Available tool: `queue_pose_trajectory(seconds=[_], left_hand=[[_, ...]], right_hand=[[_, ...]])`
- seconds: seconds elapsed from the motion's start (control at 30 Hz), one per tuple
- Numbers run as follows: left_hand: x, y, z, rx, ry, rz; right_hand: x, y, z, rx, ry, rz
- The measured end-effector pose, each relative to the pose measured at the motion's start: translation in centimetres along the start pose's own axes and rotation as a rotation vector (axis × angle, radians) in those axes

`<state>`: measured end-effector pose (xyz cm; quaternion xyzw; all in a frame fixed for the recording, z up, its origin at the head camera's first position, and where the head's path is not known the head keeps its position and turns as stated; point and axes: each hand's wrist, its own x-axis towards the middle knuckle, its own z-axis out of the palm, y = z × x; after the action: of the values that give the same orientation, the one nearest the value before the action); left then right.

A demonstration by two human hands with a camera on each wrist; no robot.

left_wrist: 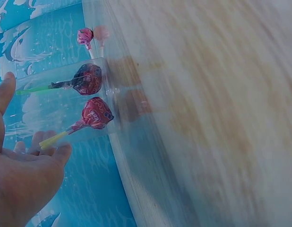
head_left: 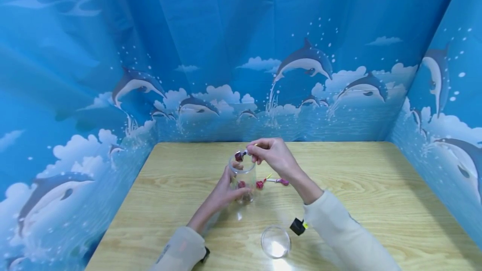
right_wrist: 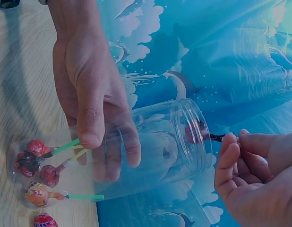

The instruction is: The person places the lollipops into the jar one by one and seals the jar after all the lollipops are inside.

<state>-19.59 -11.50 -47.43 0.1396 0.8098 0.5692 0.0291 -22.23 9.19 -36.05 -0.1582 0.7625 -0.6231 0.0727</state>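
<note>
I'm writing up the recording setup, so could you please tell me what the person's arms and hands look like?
The left hand and right hand are bare, no gloves visible. The left sleeve and right sleeve are long and pale. A small black block with a yellowish patch shows beside the right sleeve, and a black piece beside the left.

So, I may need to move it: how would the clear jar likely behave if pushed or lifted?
The clear jar looks smooth and glossy, so it may be slippery. Being taller than wide, it could tip if pushed high. With few lollipops inside, it's probably light.
</note>
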Motion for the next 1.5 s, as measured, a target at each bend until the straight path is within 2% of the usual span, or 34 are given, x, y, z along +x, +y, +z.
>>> queue_pose_trajectory(seconds=[0.2, 0.33, 0.67, 0.87, 1.17, 1.5], left_hand=[[-0.1, 0.1, 0.0, -0.009, -0.006, -0.021], [-0.1, 0.2, -0.1, 0.007, -0.007, -0.031], [-0.1, -0.2, 0.1, -0.029, -0.010, 0.001], [-0.1, -0.3, 0.2, -0.029, 0.010, -0.020], [0.0, 0.1, 0.1, -0.011, 0.026, -0.019], [-0.1, 0.0, 0.2, -0.014, 0.027, 0.001]], right_hand=[[-0.1, -0.1, 0.4, -0.116, -0.002, -0.035], [-0.1, -0.2, 0.6, -0.146, -0.010, -0.055], [-0.3, 0.1, 0.5, -0.106, -0.030, -0.056], [-1.1, 0.2, -0.6, -0.119, 0.007, -0.053], [-2.6, 2.3, -3.4, -0.112, 0.074, 0.043], [-4.2, 7.2, -5.1, -0.092, 0.110, 0.194]])
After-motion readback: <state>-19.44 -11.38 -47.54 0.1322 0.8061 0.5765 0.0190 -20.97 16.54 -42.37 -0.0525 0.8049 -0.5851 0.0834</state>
